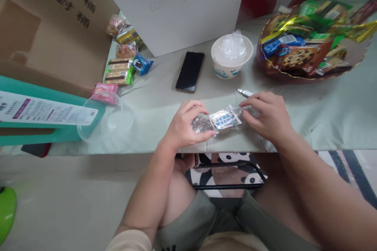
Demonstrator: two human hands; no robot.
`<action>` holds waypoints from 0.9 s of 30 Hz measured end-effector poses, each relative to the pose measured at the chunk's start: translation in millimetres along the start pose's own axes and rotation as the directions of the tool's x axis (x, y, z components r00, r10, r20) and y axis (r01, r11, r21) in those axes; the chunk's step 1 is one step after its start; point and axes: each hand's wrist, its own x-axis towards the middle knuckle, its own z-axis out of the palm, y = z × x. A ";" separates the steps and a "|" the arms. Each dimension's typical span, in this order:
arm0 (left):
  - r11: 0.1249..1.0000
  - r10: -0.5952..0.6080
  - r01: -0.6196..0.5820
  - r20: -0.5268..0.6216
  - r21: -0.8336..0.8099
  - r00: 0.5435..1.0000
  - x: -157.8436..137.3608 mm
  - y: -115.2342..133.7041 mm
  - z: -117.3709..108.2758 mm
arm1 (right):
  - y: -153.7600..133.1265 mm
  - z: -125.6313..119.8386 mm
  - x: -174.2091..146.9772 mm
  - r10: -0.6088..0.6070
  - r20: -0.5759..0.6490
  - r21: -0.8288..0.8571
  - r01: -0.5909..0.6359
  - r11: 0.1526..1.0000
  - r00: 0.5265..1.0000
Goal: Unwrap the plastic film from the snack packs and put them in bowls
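Note:
A small silver snack packet [225, 119] with blue print lies near the table's front edge, with crinkled clear plastic [203, 124] at its left end. My left hand [187, 123] curls around that left end, thumb in front and fingers behind. At the right, my right hand [268, 115] pinches clear plastic between thumb and fingers. Just behind the right hand lies a slim silver and white tool [244, 92], partly hidden by the fingers. A paper bowl [226, 71] holding crumpled clear plastic [232, 49] stands farther back.
A phone [190, 71] lies left of the bowl. The scalloped basket [312, 79] at right is heaped with wrapped snacks. Several snacks [119, 71] line the cardboard box [55, 39]. A clear round tub [118, 121] stands by the green box [44, 106]; a white box [176, 4] is behind.

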 end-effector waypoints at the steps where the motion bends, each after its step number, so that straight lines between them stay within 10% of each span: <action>1: 1.000 -0.004 0.002 0.045 0.031 0.999 -0.5 4.8 1.2 | -1.0 -0.3 0.4 0.019 -0.021 -0.010 -0.019 1.000 1.000; 8: 0.984 -0.120 0.107 0.088 0.140 0.989 -1.9 12.5 8.4 | -17.7 -4.3 8.2 0.220 -0.241 -0.095 -0.248 0.964 0.945; 15: 0.955 -0.297 0.282 -0.225 -0.096 0.928 -0.3 11.3 7.7 | -35.2 0.7 10.1 0.292 -0.302 -0.076 -0.328 0.942 0.908; 20: 0.813 -0.577 0.496 -0.312 -0.304 0.755 -0.7 2.6 0.8 | -42.5 -0.8 7.2 0.130 -0.236 -0.039 -0.144 0.989 0.963; 27: 0.785 -0.595 0.586 0.016 -0.200 0.803 -1.4 -5.9 5.2 | -55.5 2.2 -5.1 -0.237 0.115 0.033 0.235 0.971 0.965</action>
